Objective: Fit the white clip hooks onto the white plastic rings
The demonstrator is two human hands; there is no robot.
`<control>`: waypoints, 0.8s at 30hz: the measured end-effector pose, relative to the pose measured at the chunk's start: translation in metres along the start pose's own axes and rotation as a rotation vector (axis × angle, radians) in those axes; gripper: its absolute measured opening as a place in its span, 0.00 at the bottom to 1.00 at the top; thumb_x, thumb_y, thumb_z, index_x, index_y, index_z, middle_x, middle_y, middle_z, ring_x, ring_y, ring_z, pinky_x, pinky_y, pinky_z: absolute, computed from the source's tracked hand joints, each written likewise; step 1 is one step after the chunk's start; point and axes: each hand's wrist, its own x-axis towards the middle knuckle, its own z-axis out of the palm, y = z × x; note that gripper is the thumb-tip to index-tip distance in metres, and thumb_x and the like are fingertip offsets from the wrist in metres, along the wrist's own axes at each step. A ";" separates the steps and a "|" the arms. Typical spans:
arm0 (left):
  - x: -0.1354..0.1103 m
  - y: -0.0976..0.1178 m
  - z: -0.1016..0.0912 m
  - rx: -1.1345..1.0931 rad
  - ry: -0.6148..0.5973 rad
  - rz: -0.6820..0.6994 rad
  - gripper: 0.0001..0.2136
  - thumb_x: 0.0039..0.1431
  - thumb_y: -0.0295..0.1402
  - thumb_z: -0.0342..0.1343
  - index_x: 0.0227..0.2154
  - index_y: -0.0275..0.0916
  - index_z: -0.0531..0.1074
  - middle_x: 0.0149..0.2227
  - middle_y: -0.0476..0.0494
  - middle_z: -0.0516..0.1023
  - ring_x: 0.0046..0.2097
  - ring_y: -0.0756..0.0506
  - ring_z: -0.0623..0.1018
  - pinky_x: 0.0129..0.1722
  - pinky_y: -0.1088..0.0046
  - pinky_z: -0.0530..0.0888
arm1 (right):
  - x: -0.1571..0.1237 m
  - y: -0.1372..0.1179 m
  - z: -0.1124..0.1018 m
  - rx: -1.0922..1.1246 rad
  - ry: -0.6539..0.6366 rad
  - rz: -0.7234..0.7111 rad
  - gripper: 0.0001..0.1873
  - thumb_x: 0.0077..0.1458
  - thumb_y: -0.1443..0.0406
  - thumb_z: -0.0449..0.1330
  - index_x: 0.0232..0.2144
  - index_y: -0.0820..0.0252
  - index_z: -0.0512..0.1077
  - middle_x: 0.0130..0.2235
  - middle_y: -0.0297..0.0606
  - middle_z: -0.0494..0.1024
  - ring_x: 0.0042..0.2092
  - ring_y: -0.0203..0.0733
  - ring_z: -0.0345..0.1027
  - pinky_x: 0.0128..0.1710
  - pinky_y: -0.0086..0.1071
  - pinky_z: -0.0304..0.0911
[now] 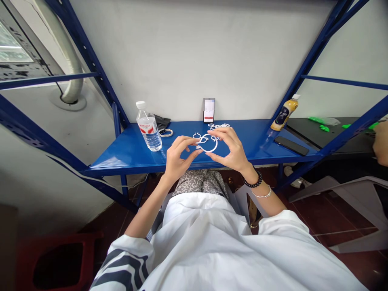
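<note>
Above the front edge of the blue table [121, 155], a white plastic ring [217, 145] is held up between my hands. My right hand [234, 152] curves around its right side, thumb below and fingers above. Thumb and fingertips of my left hand [178, 157] pinch the ring's left side, where a smaller white loop shows; whether the two are joined I cannot tell. Just behind lie small white open-ended rings [196, 135], partly hidden by my fingers. More white rings [222, 125] lie farther back, beyond my right fingertips.
A clear water bottle [150, 131] stands left, near a pale band [166, 133] and a black pouch [162, 121]. An upright phone [209, 115] leans at the wall. A yellow drink bottle [285, 113] and dark phone [291, 146] are right. Another person's hand [381, 141] shows far right.
</note>
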 end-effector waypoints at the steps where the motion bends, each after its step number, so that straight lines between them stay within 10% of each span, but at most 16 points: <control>1: 0.000 0.000 0.000 0.001 0.001 0.002 0.09 0.59 0.32 0.61 0.42 0.40 0.73 0.38 0.45 0.79 0.34 0.50 0.77 0.34 0.74 0.74 | 0.000 0.000 0.000 0.000 0.003 -0.006 0.25 0.57 0.57 0.62 0.56 0.50 0.66 0.48 0.41 0.73 0.50 0.49 0.69 0.50 0.46 0.69; 24: 0.001 -0.003 -0.001 0.079 0.004 0.065 0.07 0.61 0.31 0.59 0.42 0.41 0.73 0.36 0.46 0.78 0.36 0.50 0.77 0.32 0.76 0.73 | 0.000 0.003 0.001 -0.022 -0.034 -0.031 0.27 0.57 0.59 0.61 0.58 0.50 0.63 0.50 0.41 0.73 0.50 0.49 0.69 0.51 0.48 0.67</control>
